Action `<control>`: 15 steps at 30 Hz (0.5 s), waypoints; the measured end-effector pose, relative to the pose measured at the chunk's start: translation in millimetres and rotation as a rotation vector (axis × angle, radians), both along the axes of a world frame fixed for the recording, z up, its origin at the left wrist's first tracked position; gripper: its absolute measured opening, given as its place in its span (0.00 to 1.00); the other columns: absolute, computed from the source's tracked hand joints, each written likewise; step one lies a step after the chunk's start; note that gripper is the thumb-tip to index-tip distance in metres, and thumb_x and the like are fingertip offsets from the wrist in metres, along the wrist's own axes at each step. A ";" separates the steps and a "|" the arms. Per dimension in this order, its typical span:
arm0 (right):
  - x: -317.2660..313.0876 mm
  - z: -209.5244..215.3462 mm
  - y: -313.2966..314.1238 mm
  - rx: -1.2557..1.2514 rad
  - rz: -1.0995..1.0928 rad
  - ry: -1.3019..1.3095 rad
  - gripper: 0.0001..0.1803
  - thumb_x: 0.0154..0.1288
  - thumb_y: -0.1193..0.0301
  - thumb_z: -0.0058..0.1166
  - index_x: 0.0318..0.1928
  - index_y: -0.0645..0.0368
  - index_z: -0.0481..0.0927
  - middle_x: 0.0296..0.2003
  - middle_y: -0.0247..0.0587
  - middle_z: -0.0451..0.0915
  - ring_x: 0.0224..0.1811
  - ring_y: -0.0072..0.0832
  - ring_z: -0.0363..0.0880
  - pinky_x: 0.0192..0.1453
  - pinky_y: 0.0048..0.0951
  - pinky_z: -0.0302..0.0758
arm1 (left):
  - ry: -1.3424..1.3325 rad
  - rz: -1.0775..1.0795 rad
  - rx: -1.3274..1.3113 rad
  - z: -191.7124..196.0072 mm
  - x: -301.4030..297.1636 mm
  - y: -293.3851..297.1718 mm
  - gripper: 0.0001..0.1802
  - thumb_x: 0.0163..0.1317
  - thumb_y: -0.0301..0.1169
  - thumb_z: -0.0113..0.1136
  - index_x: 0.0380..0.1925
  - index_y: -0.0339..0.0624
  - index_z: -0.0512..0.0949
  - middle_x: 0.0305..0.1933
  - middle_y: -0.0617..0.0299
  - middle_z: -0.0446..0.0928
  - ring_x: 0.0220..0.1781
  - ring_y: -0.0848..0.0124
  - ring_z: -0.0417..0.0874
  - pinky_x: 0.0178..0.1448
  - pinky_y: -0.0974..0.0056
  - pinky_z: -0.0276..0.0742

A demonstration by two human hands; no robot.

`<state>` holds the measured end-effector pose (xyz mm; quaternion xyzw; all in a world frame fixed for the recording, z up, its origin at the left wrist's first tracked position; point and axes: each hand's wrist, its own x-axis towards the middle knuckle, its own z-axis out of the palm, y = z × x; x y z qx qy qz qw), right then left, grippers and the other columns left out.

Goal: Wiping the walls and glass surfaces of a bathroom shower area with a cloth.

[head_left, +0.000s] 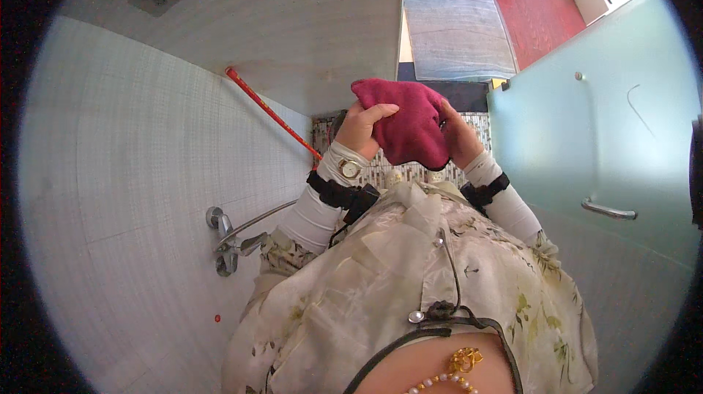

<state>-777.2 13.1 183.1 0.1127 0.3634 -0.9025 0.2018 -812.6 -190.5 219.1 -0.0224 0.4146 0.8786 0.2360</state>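
A dark red cloth (410, 124), bunched or folded over, is held up between both hands in front of my body. My left hand (360, 129) grips its left side, the thumb lying across the front of the fabric. On the right edge, my right hand (461, 138) holds the cloth with its fingers mostly hidden behind it. A watch (349, 168) sits on my left wrist, and black straps circle both forearms.
To the left, a shower tap (228, 242) with a hose is fixed to the tiled wall. A red pole (271, 110) leans against the far wall. At right stands a frosted glass door (586, 138) with a metal handle (609, 209). Beyond the doorway lies a grey mat (458, 24).
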 end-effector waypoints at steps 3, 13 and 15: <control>3.7 -10.4 5.5 -0.125 0.027 -0.135 0.24 0.72 0.59 0.48 0.63 0.57 0.67 0.57 0.40 0.74 0.59 0.31 0.74 0.64 0.37 0.71 | 0.024 -0.034 -0.010 1.0 1.2 0.6 0.17 0.56 0.17 0.56 0.47 0.35 0.73 0.47 0.54 0.78 0.51 0.60 0.80 0.58 0.57 0.77; -2.2 3.9 15.2 -0.005 -0.088 0.046 0.23 0.68 0.70 0.52 0.62 0.57 0.66 0.53 0.39 0.76 0.56 0.33 0.76 0.60 0.39 0.73 | -0.221 -0.112 0.200 -2.9 -7.5 0.7 0.17 0.56 0.15 0.55 0.45 0.42 0.78 0.53 0.52 0.77 0.57 0.60 0.78 0.64 0.58 0.73; -4.8 8.2 16.7 0.001 -0.078 0.065 0.23 0.68 0.71 0.52 0.62 0.57 0.66 0.53 0.39 0.76 0.55 0.32 0.76 0.59 0.39 0.73 | 0.024 -0.099 0.064 -7.0 -5.0 0.9 0.18 0.54 0.15 0.57 0.45 0.40 0.78 0.51 0.52 0.78 0.56 0.60 0.78 0.63 0.57 0.74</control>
